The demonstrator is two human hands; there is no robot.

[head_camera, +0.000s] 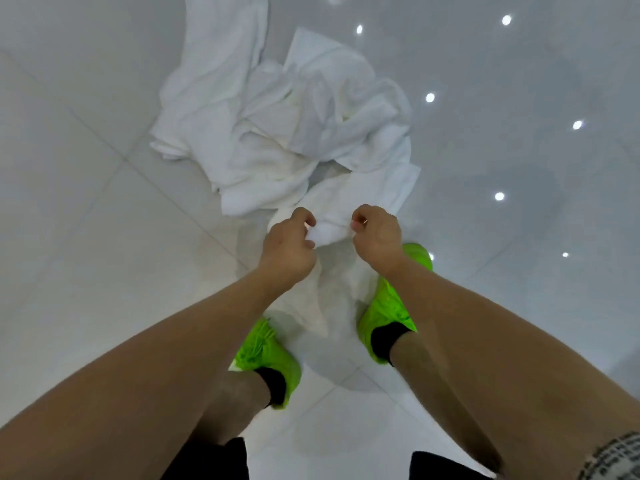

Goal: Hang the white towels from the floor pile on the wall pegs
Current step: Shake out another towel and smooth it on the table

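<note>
Towels (277, 133) lie heaped on the far floor (86, 237). We pinch one towel's edge (329, 232), left hand (289, 245) and right hand (375, 237) both clenched on it.

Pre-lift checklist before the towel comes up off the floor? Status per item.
1. Left hand pinches the towel: ok.
2. Right hand pinches the same edge: ok.
3. Towel free of the pile: cannot tell, its far end runs up to the pile.
4. Towel clear of the green shoes: not ok, it hangs between them.
5. Wall pegs located: cannot tell, out of view.
</note>
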